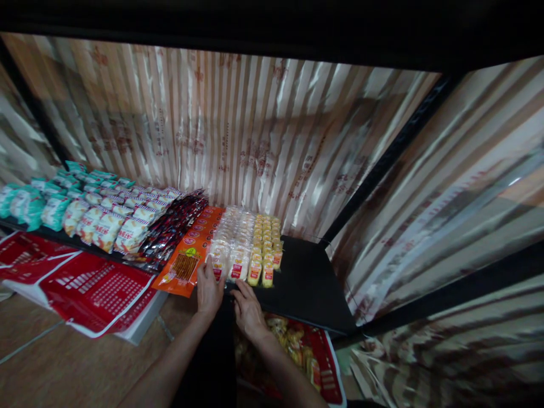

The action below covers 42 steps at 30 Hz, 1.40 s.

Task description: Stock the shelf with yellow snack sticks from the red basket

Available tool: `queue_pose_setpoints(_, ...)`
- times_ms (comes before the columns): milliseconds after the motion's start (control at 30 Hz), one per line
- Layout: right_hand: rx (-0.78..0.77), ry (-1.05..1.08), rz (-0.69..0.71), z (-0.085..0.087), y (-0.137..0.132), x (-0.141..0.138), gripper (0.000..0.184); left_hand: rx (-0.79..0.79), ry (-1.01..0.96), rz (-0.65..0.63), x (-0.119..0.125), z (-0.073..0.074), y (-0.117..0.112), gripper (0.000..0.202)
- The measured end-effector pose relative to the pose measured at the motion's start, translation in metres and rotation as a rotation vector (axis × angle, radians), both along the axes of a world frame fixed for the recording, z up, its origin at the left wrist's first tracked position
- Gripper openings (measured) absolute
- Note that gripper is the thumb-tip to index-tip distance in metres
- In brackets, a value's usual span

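Note:
Rows of packaged snacks lie on a low black shelf [310, 283]. My left hand [209, 289] rests at the shelf's front edge, fingers extended against the front packet of a row of clear packets with red labels [227, 249]. My right hand [247, 309] lies just beside it, fingers spread low on the shelf edge under the same row, holding nothing I can see. To the right of that row runs a row of yellow packets [266, 243]. To the left lie orange packets [191, 255] and dark red ones [172, 226].
Further left sit white-and-red snack bags [110, 221] and teal bags [38, 204]. Red printed bags or cartons [93, 294] lie on the wooden floor at the left. A red box of snacks [306, 351] sits below my arms. Striped shiny paper lines the shelf's back and right side.

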State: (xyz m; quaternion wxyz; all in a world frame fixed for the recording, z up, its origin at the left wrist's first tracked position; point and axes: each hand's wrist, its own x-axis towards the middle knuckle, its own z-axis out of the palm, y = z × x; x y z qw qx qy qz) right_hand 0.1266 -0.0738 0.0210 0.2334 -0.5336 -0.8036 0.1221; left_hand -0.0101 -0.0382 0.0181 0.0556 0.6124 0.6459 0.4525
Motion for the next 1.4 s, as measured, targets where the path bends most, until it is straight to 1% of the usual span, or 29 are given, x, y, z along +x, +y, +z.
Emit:
queue_pose_setpoints(100, 0.012, 0.041, 0.003, 0.0, -0.001, 0.001, 0.042, 0.012, 0.033, -0.084, 0.001, 0.002, -0.008, 0.058)
queue_pose_setpoints(200, 0.045, 0.122, -0.027, -0.002, -0.003, 0.004, 0.041, 0.023, 0.092, -0.181, 0.005, 0.007, -0.012, 0.056)
queue_pose_setpoints(367, 0.104, 0.26, -0.067, -0.015, -0.007, 0.01, 0.037, -0.01, 0.179, -0.231, 0.015, 0.012, -0.005, 0.053)
queue_pose_setpoints(500, 0.148, 0.286, -0.048, -0.024, -0.008, 0.013, 0.036, -0.052, 0.3, -0.217, 0.022, 0.01, 0.001, 0.052)
queue_pose_setpoints(600, 0.146, 0.285, -0.05, -0.025, -0.008, 0.013, 0.035, -0.067, 0.403, -0.18, 0.025, 0.009, 0.003, 0.053)
queue_pose_setpoints(667, 0.145, 0.287, -0.056, -0.026, -0.007, 0.013, 0.035, -0.062, 0.436, -0.152, 0.026, 0.009, 0.004, 0.056)
queue_pose_setpoints(800, 0.14, 0.286, -0.057, -0.03, -0.006, 0.014, 0.034, -0.023, 0.397, -0.157, 0.028, 0.011, 0.006, 0.06)
queue_pose_setpoints(900, 0.133, 0.295, -0.074, -0.032, -0.006, 0.014, 0.033, -0.061, 0.314, -0.162, 0.03, 0.011, 0.009, 0.061)
queue_pose_setpoints(1000, 0.133, 0.306, -0.091, -0.033, -0.006, 0.013, 0.033, -0.087, 0.269, -0.169, 0.033, 0.01, 0.013, 0.058)
queue_pose_setpoints(1167, 0.126, 0.291, -0.086, -0.032, -0.005, 0.012, 0.032, -0.069, 0.219, -0.183, 0.036, 0.004, 0.014, 0.053)
queue_pose_setpoints(1300, 0.123, 0.297, -0.089, -0.031, -0.004, 0.012, 0.031, -0.055, 0.229, -0.191, 0.036, 0.005, 0.01, 0.05)
queue_pose_setpoints(1400, 0.122, 0.298, -0.111, -0.031, -0.004, 0.011, 0.03, -0.068, 0.29, -0.144, 0.036, 0.011, 0.007, 0.049)
